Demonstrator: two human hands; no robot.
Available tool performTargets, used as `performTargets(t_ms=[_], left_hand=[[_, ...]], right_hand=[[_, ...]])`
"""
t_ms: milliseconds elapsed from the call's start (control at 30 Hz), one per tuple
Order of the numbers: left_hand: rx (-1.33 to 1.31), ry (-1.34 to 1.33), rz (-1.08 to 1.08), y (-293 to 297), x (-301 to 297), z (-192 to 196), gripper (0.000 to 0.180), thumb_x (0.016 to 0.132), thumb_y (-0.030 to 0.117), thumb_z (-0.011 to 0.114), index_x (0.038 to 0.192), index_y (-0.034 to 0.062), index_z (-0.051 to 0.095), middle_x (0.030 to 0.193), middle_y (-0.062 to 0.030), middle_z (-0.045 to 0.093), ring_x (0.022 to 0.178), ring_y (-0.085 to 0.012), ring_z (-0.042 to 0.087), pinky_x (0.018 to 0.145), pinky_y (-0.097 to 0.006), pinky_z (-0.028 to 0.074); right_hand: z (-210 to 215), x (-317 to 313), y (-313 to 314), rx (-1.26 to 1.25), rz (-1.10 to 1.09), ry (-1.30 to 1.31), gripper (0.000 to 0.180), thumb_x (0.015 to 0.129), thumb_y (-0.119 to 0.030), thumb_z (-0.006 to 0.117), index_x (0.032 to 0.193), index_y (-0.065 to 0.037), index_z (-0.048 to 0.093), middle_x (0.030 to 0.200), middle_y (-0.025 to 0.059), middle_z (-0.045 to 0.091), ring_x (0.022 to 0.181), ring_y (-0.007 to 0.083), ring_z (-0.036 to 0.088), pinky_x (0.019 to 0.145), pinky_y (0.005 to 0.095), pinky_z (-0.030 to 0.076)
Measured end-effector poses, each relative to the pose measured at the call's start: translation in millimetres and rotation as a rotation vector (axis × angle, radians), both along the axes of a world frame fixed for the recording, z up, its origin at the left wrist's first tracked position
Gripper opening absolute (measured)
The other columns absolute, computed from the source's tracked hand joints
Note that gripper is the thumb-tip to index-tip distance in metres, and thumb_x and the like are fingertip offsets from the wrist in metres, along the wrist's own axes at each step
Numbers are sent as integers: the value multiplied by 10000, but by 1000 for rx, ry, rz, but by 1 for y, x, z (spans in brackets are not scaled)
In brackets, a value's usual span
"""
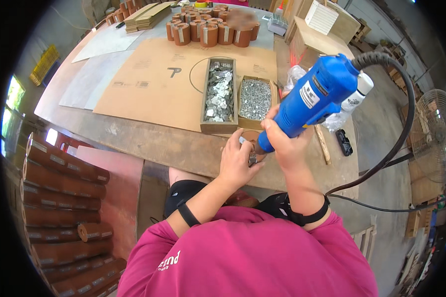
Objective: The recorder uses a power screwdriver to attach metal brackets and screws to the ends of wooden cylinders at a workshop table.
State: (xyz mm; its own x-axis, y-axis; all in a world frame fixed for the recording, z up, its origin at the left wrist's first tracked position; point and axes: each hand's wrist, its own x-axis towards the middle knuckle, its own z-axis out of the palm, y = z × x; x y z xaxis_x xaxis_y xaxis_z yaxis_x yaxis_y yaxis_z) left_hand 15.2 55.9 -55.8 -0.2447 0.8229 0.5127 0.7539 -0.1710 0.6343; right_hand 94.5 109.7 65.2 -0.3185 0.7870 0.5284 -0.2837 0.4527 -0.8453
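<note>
My right hand (pixel 290 141) is wrapped around a blue corded power screwdriver (pixel 309 99), tilted so its tip points down and left. By that tip, my left hand (pixel 237 158) has its fingers and thumb pinched close together. A small silvery metal piece (pixel 253 159) shows at the fingertips; what they grip is mostly hidden. Part of a brown round piece (pixel 251 135) is visible just behind the hands, at the table's near side. Beyond them lie a long wooden box (pixel 204 106) of flat metal plates and a smaller cardboard box (pixel 241 118) of screws.
Brown cylinders (pixel 209 35) with metal strips stand grouped at the back of the table (pixel 158 143). Longer brown tubes (pixel 62 190) are stacked at lower left. A thick black cable (pixel 409 114) loops down on the right. A wooden stick (pixel 323 144) and black object (pixel 343 142) lie nearby.
</note>
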Motion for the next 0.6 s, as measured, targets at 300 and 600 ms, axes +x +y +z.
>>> performTargets(t_ms=[300, 600], left_hand=[[-41, 52, 34, 6, -7, 10, 469, 560, 259, 752, 860, 42, 463, 1207, -228, 337, 1059, -404, 397, 824, -440, 395], [-37, 41, -156, -2, -9, 8, 462, 535, 299, 769, 842, 66, 514, 1216, -197, 360, 1061, -383, 412, 856, -429, 389]], right_hand=[[10, 31, 23, -72, -82, 376, 498, 687, 33, 558, 1144, 15, 363, 771, 87, 519, 670, 173, 542, 626, 303, 466], [-93, 106, 66, -33, -588, 132, 385, 700, -26, 626, 1031, -8, 430, 844, 53, 513, 735, 140, 532, 645, 276, 453]])
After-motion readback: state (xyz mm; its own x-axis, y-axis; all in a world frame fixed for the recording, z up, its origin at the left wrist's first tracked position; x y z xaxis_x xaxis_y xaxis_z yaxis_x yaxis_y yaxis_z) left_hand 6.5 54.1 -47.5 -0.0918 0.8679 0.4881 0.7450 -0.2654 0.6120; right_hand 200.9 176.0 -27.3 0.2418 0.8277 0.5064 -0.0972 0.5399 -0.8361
